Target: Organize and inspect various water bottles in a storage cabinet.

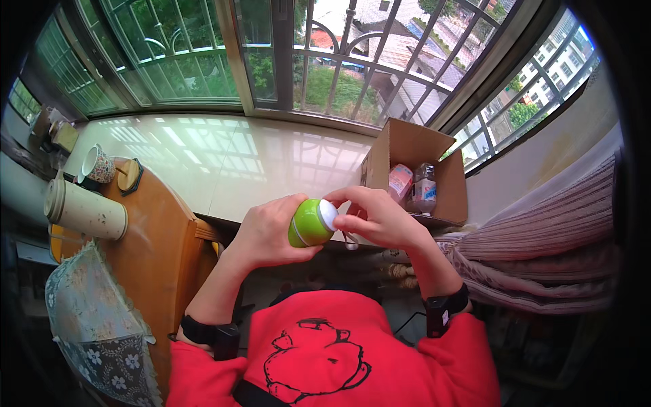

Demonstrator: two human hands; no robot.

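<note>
My left hand [266, 232] is wrapped around a shiny green flask [306, 224], held tilted in front of my chest. Its rounded white lid [329, 214], edged by a grey ring, points up and to the right. The thumb and fingers of my right hand [381, 216] are bent around that lid; some fingertips are hidden behind it. A short grey strap [350, 241] dangles beside the lid, under my right hand.
A pale tiled sill [230, 163] runs below the barred windows. An open cardboard box [378, 159] with plastic bottles [424, 190] stands at right, near a gathered curtain [542, 237]. On the left wooden table [152, 271] are a beige canister [91, 210], a patterned cup [98, 165] and lacy fabric [95, 305].
</note>
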